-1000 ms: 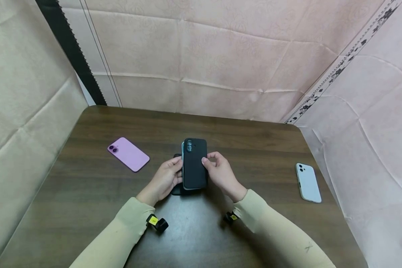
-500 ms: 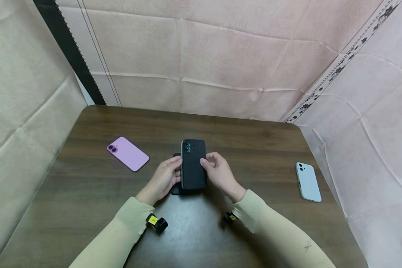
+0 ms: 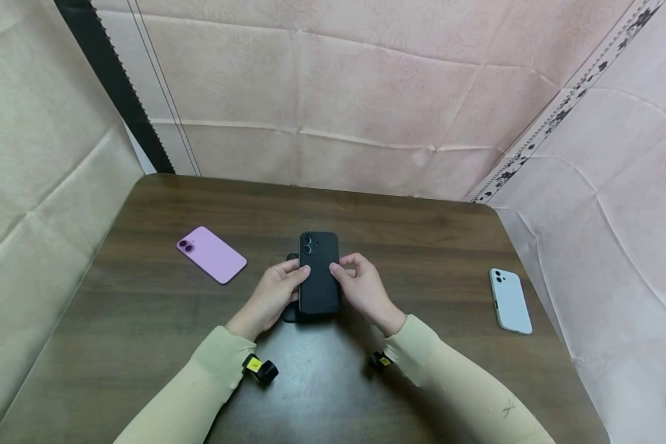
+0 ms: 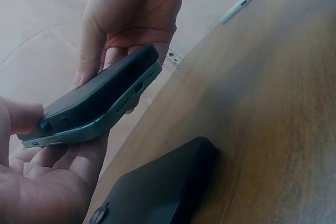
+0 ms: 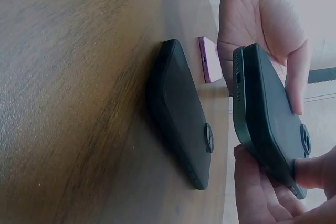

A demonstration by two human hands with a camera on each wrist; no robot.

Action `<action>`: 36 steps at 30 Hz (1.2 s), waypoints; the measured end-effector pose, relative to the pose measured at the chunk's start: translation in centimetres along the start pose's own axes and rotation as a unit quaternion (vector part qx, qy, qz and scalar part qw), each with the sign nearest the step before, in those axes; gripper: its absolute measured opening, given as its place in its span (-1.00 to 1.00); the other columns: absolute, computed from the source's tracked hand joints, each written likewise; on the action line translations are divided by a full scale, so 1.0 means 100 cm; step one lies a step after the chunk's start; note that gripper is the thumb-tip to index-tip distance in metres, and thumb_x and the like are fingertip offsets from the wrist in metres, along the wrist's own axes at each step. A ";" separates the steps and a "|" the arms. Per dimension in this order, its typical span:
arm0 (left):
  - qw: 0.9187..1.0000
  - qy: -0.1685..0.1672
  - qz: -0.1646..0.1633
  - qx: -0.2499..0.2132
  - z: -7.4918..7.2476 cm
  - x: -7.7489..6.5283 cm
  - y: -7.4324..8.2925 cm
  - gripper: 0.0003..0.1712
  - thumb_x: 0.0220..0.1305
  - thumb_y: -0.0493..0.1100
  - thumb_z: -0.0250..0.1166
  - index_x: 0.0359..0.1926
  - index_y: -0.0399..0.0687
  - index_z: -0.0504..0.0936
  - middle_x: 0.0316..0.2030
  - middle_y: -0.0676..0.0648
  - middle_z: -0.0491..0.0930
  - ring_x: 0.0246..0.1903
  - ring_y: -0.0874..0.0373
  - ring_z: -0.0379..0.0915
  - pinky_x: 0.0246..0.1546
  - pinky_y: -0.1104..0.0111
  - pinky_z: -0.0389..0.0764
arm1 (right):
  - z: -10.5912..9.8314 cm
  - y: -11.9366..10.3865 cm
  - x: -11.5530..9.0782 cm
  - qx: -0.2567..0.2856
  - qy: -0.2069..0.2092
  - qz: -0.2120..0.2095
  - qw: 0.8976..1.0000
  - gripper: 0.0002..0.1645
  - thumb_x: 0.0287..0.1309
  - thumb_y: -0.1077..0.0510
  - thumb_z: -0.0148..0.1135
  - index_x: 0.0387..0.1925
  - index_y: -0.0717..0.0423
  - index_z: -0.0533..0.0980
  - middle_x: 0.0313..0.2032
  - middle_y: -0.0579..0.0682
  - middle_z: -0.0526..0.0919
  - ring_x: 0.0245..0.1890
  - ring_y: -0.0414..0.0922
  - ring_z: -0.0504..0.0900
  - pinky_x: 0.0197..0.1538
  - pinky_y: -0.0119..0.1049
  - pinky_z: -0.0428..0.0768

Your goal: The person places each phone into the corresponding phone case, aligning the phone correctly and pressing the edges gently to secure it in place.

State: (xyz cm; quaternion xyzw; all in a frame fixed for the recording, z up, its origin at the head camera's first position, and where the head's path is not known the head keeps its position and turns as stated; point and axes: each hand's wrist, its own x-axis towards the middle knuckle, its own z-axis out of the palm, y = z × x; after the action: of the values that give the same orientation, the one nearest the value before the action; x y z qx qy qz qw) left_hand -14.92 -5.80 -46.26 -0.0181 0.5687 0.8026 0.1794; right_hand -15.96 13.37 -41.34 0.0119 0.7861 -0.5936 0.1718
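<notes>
Both hands hold a phone (image 4: 123, 106) with a black phone case (image 3: 319, 274) over its back, above the table. Along the bottom end, the left wrist view shows a gap between case and phone; at the camera end they lie close together. My left hand (image 3: 273, 295) grips the left side, thumb on the case's back and fingers beneath. On the right edge, my right hand (image 3: 366, 291) pinches the pair between thumb and fingers. Below them, partly hidden in the head view, another black phone case (image 5: 181, 114) lies on the table.
A purple phone (image 3: 213, 254) lies on the wooden table (image 3: 322, 388) at the left. Toward the right edge lies a light blue phone (image 3: 511, 302). Pale cloth (image 3: 366, 105) hangs behind the table and along both sides.
The pale blue edge of the phone, seen earlier left of the case, is now covered by the case. My left thumb has moved onto the case's back. The right hand stays almost still.
</notes>
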 end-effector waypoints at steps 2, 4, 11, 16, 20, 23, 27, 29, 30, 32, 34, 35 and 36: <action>1.000 -0.002 0.002 0.002 0.000 0.000 0.000 -0.53 0.45 -0.12 0.13 0.27 -0.24 0.40 0.06 -0.21 0.59 0.03 0.00 0.55 -0.06 0.16 0.59 | 0.001 -0.009 -0.007 -0.007 0.001 -0.002 1.000 -0.66 0.38 0.11 0.13 0.01 0.27 0.37 -0.30 0.16 0.72 -0.43 0.02 0.66 -0.50 -0.28 0.47; 1.000 -0.003 0.002 0.005 0.001 0.000 -0.001 -0.55 0.46 -0.13 0.10 0.27 -0.24 0.39 0.07 -0.21 0.58 0.03 0.01 0.55 -0.06 0.16 0.59 | 0.001 -0.015 -0.012 -0.009 0.002 -0.005 1.000 -0.68 0.38 0.13 0.12 0.01 0.28 0.37 -0.28 0.17 0.72 -0.43 0.01 0.66 -0.51 -0.31 0.46; 0.999 -0.001 -0.007 0.033 0.001 0.000 -0.001 -0.57 0.51 -0.16 0.01 0.29 -0.25 0.36 0.09 -0.19 0.56 0.05 0.02 0.53 -0.04 0.17 0.57 | 0.000 0.001 -0.001 -0.001 -0.006 -0.005 1.000 -0.67 0.38 0.10 0.14 0.00 0.26 0.37 -0.24 0.16 0.71 -0.36 0.04 0.65 -0.35 -0.14 0.61; 0.998 0.007 -0.013 0.054 0.001 0.000 -0.002 -0.56 0.53 -0.15 -0.02 0.31 -0.25 0.33 0.12 -0.17 0.54 0.08 0.04 0.50 -0.02 0.18 0.56 | 0.000 0.017 0.010 0.010 0.006 -0.016 1.000 -0.68 0.35 0.04 0.17 -0.06 0.20 0.42 -0.33 0.14 0.68 -0.43 0.05 0.59 -0.30 0.01 0.63; 0.998 0.006 -0.015 0.052 0.001 0.001 -0.002 -0.58 0.53 -0.16 -0.04 0.29 -0.24 0.36 0.10 -0.17 0.56 0.07 0.03 0.52 -0.03 0.18 0.57 | 0.001 0.020 0.011 0.016 0.022 -0.019 0.999 -0.71 0.33 0.02 0.20 -0.13 0.16 0.46 -0.34 0.12 0.68 -0.44 0.01 0.64 -0.29 -0.02 0.67; 0.998 0.004 -0.016 0.053 0.001 0.000 -0.002 -0.60 0.54 -0.16 -0.05 0.26 -0.24 0.38 0.07 -0.18 0.58 0.04 0.03 0.54 -0.04 0.19 0.58 | 0.002 0.021 0.011 0.017 0.028 -0.022 0.999 -0.73 0.31 0.02 0.22 -0.17 0.16 0.47 -0.35 0.12 0.69 -0.44 0.01 0.68 -0.29 -0.03 0.67; 0.998 -0.001 -0.021 0.052 0.000 -0.001 -0.001 -0.61 0.55 -0.16 -0.08 0.25 -0.22 0.39 0.05 -0.19 0.59 0.02 0.02 0.56 -0.05 0.17 0.59 | 0.003 0.020 0.011 0.023 0.030 -0.023 0.999 -0.73 0.30 0.04 0.24 -0.19 0.18 0.48 -0.36 0.13 0.69 -0.43 0.06 0.70 -0.31 -0.08 0.68; 0.998 -0.002 -0.023 0.053 0.000 -0.001 -0.001 -0.61 0.56 -0.15 -0.10 0.25 -0.21 0.38 0.05 -0.18 0.59 0.01 0.02 0.56 -0.05 0.17 0.59 | 0.003 0.020 0.012 0.025 0.031 -0.021 0.999 -0.73 0.28 0.04 0.25 -0.19 0.18 0.49 -0.36 0.13 0.69 -0.42 0.08 0.70 -0.32 -0.09 0.68; 0.998 -0.002 -0.023 0.053 0.000 -0.001 -0.002 -0.62 0.56 -0.15 -0.10 0.25 -0.20 0.39 0.05 -0.18 0.59 0.01 0.03 0.56 -0.05 0.17 0.59 | 0.003 0.020 0.012 0.025 0.031 -0.020 0.999 -0.72 0.28 0.04 0.26 -0.19 0.19 0.49 -0.37 0.13 0.69 -0.42 0.08 0.70 -0.32 -0.09 0.68; 0.998 -0.002 -0.024 0.054 -0.001 0.000 -0.003 -0.61 0.56 -0.15 -0.11 0.25 -0.20 0.39 0.04 -0.18 0.60 0.01 0.03 0.56 -0.06 0.18 0.59 | 0.003 0.020 0.012 0.026 0.031 -0.019 0.999 -0.71 0.28 0.04 0.26 -0.17 0.19 0.49 -0.36 0.12 0.70 -0.42 0.08 0.70 -0.32 -0.09 0.68; 0.999 -0.006 -0.024 0.048 -0.001 0.000 -0.003 -0.61 0.56 -0.15 -0.11 0.26 -0.20 0.38 0.05 -0.19 0.59 0.00 0.01 0.57 -0.06 0.17 0.59 | 0.003 0.020 0.012 0.027 0.027 -0.019 0.999 -0.71 0.29 0.05 0.25 -0.14 0.20 0.51 -0.34 0.11 0.69 -0.42 0.05 0.70 -0.32 -0.09 0.68; 0.999 -0.007 -0.025 0.042 -0.001 0.000 -0.003 -0.61 0.56 -0.16 -0.11 0.26 -0.21 0.38 0.05 -0.20 0.59 0.00 0.00 0.57 -0.06 0.16 0.59 | 0.003 0.020 0.012 0.026 0.025 -0.021 0.999 -0.71 0.30 0.05 0.24 -0.12 0.20 0.51 -0.33 0.11 0.69 -0.43 0.03 0.69 -0.32 -0.09 0.68; 0.999 -0.009 -0.026 0.036 0.000 0.000 -0.004 -0.60 0.56 -0.16 -0.10 0.27 -0.22 0.38 0.06 -0.21 0.58 0.01 0.00 0.57 -0.06 0.15 0.59 | 0.003 0.020 0.012 0.027 0.023 -0.021 0.999 -0.70 0.31 0.05 0.23 -0.10 0.20 0.51 -0.33 0.11 0.68 -0.44 0.02 0.69 -0.32 -0.10 0.68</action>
State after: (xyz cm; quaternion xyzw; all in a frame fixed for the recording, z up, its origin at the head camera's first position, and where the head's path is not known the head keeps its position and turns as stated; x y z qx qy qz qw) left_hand -14.85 -5.71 -46.60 -0.0190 0.5947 0.7769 0.2060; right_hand -16.58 13.49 -43.63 0.0137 0.7736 -0.6177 0.1403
